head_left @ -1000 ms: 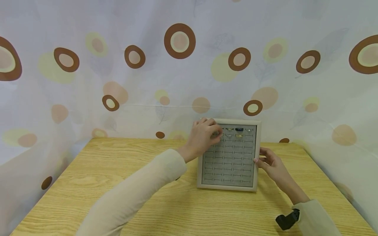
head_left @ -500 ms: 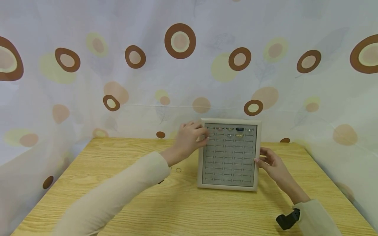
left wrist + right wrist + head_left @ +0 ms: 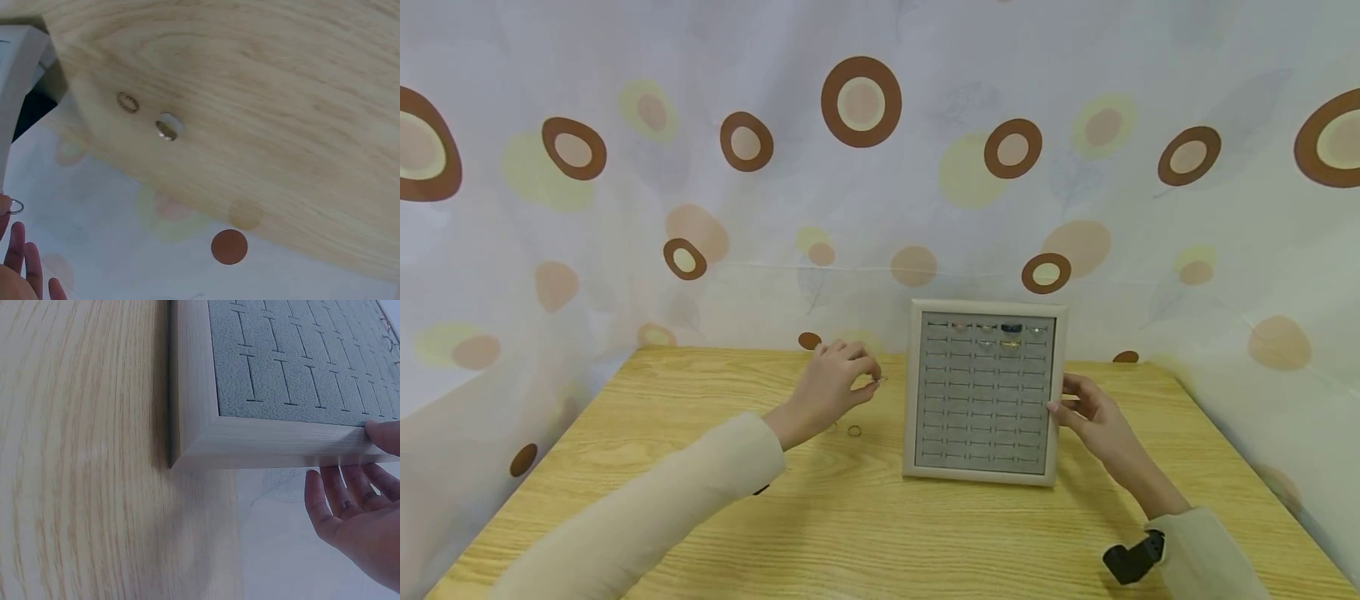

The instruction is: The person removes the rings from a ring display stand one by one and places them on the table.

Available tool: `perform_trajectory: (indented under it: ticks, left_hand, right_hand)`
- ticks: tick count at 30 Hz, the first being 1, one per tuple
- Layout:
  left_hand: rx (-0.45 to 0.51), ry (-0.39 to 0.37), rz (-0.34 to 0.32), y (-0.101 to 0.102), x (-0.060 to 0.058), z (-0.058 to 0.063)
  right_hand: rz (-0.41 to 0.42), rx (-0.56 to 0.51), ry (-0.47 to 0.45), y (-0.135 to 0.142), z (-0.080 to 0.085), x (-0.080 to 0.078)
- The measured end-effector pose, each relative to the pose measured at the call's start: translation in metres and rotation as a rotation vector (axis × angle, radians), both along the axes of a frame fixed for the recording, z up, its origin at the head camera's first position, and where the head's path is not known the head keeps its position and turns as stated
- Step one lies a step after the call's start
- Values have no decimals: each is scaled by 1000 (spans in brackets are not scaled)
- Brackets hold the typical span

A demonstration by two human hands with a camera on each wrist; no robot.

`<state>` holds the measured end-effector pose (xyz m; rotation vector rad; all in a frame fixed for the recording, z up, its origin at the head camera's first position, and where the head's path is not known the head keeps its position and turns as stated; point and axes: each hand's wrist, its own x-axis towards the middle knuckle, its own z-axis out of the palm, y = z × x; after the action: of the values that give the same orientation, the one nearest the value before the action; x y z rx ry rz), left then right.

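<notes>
Between thumb and fingertips my left hand [image 3: 829, 387] pinches a thin silver ring [image 3: 22, 207], held in the air left of the ring display board [image 3: 977, 400]. The board has a pale wooden frame and a grey slotted pad, and it stands leaning back. My right hand [image 3: 1097, 425] grips its right edge, thumb [image 3: 382, 434] on the front and fingers behind. Several rings, including a dark blue one [image 3: 1011, 328] and a gold one [image 3: 1011, 344], sit in the upper two rows of slots.
On the wooden table [image 3: 820, 533] lie a beaded-looking ring [image 3: 120, 98] and a broader shiny ring [image 3: 166, 130], below my left hand. A patterned curtain [image 3: 775, 208] hangs behind the table and along both sides.
My left hand has drawn away from the board's upper left, moving left and down with the silver ring. The right hand keeps its grip on the frame.
</notes>
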<state>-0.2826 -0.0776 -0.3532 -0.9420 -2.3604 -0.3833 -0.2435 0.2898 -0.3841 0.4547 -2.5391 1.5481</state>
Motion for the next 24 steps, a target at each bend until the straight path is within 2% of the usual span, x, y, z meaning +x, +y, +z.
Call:
perform_trajectory:
  ticks: [5, 13, 19, 24]
  left_hand:
    - [-61, -21, 21, -14, 5, -19]
    - [-136, -118, 42, -30, 11, -45]
    - [-184, -171, 61, -36, 15, -58]
    - [-209, -196, 73, -38, 18, -63]
  right_hand:
    - [-1, -6, -2, 0, 0, 0]
    - [-5, 8, -14, 1, -1, 0]
    - [-6, 7, -14, 1, -1, 0]
    - [-5, -1, -12, 1, 0, 0]
